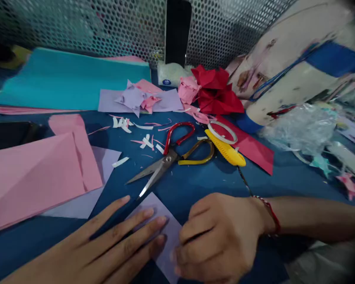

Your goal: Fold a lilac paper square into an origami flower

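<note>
A small lavender paper (169, 252) lies on the blue table, partly covered by both hands. My left hand (118, 244) rests flat across its left part, fingers spread, holding nothing. Curled over the paper's right edge is my right hand (219, 236), with a red string bracelet at the wrist; its fingertips press together at the paper, and what they pinch is too hidden to make out. Just above the paper lie scissors (168, 159) with red and yellow handles, blades apart.
Pink sheets (38, 173) lie left, teal paper (68, 81) behind them. Paper scraps (122, 124), a yellow cutter (226, 148), a tape roll (223, 132) and red folded paper (217, 92) lie beyond the scissors. A phone (177, 33) stands at the back. Another person's sleeve (284, 51) is right.
</note>
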Action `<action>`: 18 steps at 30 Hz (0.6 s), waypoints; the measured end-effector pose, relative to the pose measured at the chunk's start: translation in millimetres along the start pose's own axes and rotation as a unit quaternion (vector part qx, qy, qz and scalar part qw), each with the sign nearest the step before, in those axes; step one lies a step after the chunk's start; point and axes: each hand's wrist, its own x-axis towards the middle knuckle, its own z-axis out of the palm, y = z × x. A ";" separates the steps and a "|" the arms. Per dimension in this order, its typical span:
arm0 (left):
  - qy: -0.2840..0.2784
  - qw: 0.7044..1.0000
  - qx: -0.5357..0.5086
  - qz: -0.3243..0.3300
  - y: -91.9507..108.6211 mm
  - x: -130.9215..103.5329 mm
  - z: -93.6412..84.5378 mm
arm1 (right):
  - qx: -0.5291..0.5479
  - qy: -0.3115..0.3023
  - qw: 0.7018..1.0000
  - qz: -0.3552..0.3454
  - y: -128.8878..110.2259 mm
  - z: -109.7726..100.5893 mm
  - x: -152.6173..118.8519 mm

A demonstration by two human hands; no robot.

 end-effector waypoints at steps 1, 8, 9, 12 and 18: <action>-0.013 1.000 -0.009 0.001 -0.8 1.2 -2.1 | 0.000 0.011 1.000 -0.001 1.0 1.9 0.5; -0.024 0.997 -0.007 -0.078 -4.2 -4.7 -12.9 | -0.013 0.044 0.998 -0.030 5.8 3.3 5.0; -0.013 0.996 0.003 -0.092 -4.9 -6.5 -13.8 | -0.018 0.044 0.998 -0.033 6.0 2.3 6.0; -0.013 0.994 0.022 -0.104 -7.2 -9.1 -15.3 | -0.038 0.044 0.997 -0.044 6.0 -0.4 9.1; 0.017 0.996 -0.006 -0.092 -4.0 -0.6 -17.2 | -0.072 0.016 0.996 -0.055 4.3 -6.4 12.4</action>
